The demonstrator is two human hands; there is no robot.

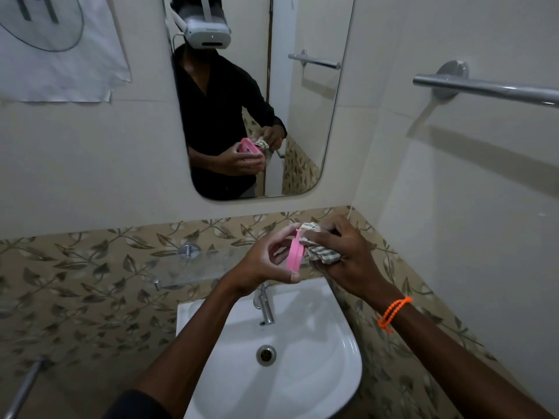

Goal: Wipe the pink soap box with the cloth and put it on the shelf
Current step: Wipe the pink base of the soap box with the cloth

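Setting: tiled bathroom corner, plain cream tiles above a band of leaf-patterned tiles, viewed from above the basin.

Nearest: white ceramic washbasin (317, 373), wall-mounted, round metal drain (266, 354) at its centre, chrome tap (265, 306) at the back rim. Both forearms reach in over it.

Right wrist: orange beaded band (393, 313).

Left hand (266, 264): fingers curled, thumb and fingertips pinching the pink soap box (295, 252) by its ends. The box is held in the air above the tap, well clear of the basin, seen edge-on; its long axis runs nearly vertical, top tilted slightly to the right, thin rim towards the camera, broad faces turned left and right.

Right hand (348, 252): fingers closed around a bunched striped cloth (319, 252), grey on cream, which is pressed against the right face of the box.

Behind and left of the hands: clear glass shelf (196, 264) on metal brackets, fixed to the patterned tiles; the left hand overlaps its right end.

Lower left: metal bar (24, 388), partly out of view.

Right wall: chrome towel rail (484, 86).

Back wall: rounded mirror (302, 86), reflecting the person in a dark shirt with a white headset, box and cloth in hand.

Upper left: white printed sheet (60, 49) on the wall.
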